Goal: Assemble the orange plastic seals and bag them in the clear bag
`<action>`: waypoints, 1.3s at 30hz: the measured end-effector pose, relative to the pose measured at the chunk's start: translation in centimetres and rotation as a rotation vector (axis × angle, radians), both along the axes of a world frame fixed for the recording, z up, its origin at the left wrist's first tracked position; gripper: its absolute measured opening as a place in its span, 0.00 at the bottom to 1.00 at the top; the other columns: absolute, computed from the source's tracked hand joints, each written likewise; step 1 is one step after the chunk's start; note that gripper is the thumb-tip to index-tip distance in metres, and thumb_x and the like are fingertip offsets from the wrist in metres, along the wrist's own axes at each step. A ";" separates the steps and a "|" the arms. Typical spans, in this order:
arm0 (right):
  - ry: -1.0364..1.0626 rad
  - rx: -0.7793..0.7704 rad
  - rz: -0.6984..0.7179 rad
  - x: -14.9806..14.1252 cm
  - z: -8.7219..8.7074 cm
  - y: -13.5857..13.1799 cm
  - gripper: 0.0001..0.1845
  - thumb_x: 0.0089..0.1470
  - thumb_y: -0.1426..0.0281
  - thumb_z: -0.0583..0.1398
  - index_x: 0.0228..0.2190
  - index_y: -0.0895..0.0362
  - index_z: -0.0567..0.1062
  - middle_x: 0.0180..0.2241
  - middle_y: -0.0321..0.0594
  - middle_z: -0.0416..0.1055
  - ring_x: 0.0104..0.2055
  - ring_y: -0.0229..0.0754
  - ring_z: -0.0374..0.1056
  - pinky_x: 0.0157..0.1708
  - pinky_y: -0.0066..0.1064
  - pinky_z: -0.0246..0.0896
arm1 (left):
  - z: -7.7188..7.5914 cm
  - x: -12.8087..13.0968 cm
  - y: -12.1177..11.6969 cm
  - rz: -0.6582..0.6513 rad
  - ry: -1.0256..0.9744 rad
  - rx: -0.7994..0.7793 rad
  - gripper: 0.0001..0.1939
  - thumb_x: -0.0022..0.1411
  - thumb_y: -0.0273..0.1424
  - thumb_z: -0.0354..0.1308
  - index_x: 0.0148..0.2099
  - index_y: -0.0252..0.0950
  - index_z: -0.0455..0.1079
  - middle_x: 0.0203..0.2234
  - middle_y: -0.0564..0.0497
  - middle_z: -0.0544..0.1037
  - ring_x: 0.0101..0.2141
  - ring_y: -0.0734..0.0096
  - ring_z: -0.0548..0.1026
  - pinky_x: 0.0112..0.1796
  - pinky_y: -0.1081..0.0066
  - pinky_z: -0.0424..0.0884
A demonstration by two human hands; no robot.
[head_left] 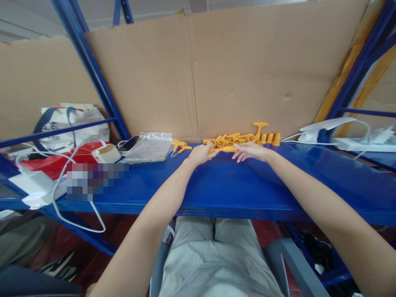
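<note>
At the back of the blue shelf my left hand [202,154] is closed around one end of a yellow plastic corkscrew [227,149], lying sideways. Thumb and forefinger of my right hand [250,151] close on its other end, the remaining fingers loosely bent. Just behind both hands lies a pile of yellow plastic pieces [244,137], some showing round open ends. One T-handled piece [260,128] stands upright there. Several yellow cone-shaped caps [270,138] are lined up to the right. Left of my left hand rest yellow handles with wavy metal spirals [177,146].
A clear plastic bag stack [150,148] and a phone [129,143] lie to the left, near a charger [106,154], white cables and a cloth bag [74,126]. A white power strip [355,143] sits at right. Cardboard [247,70] walls the back.
</note>
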State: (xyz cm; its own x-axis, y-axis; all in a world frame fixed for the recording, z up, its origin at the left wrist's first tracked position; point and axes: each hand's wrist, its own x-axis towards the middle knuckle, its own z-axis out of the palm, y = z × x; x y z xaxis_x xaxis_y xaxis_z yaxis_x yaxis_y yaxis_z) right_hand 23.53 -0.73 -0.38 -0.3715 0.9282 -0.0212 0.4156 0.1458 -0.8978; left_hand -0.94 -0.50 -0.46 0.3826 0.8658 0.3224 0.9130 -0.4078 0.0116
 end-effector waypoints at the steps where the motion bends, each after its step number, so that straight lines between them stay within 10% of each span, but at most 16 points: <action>1: 0.007 0.003 0.012 0.1 0.0 0.1 0.19 0.63 0.53 0.58 0.39 0.58 0.73 0.39 0.50 0.81 0.33 0.41 0.77 0.35 0.30 0.73 | 0.0 0.0 0.0 -0.001 -0.004 0.002 0.22 0.70 0.47 0.49 0.54 0.36 0.66 0.42 0.42 0.81 0.46 0.56 0.79 0.43 0.66 0.70; 6: 0.044 0.058 0.026 0.4 0.1 0.2 0.15 0.60 0.62 0.64 0.44 0.57 0.72 0.35 0.44 0.81 0.30 0.38 0.76 0.35 0.30 0.72 | 0.0 0.0 -0.2 0.006 0.003 0.026 0.22 0.70 0.47 0.49 0.54 0.36 0.67 0.40 0.43 0.81 0.45 0.57 0.79 0.43 0.67 0.71; 15: 0.105 0.039 0.025 0.0 -0.2 0.4 0.29 0.61 0.46 0.56 0.28 0.60 0.75 0.21 0.45 0.76 0.21 0.38 0.71 0.25 0.28 0.67 | 0.3 0.5 -1.0 0.017 -0.033 0.118 0.20 0.68 0.46 0.53 0.51 0.37 0.71 0.40 0.45 0.82 0.45 0.58 0.80 0.42 0.70 0.71; 26: 0.145 0.030 0.059 0.7 0.3 -0.1 0.11 0.55 0.64 0.67 0.38 0.56 0.74 0.39 0.43 0.80 0.30 0.36 0.74 0.28 0.25 0.67 | 0.2 0.4 -0.6 0.008 -0.011 0.107 0.20 0.69 0.46 0.51 0.51 0.36 0.70 0.38 0.45 0.81 0.43 0.59 0.80 0.40 0.70 0.70; 39: 0.230 -0.034 -0.001 -0.1 0.1 -0.3 0.14 0.62 0.61 0.61 0.29 0.58 0.77 0.30 0.44 0.80 0.27 0.37 0.73 0.31 0.28 0.68 | -0.1 0.2 -0.1 -0.038 -0.048 0.088 0.19 0.69 0.46 0.51 0.50 0.37 0.70 0.38 0.46 0.81 0.43 0.59 0.80 0.40 0.70 0.70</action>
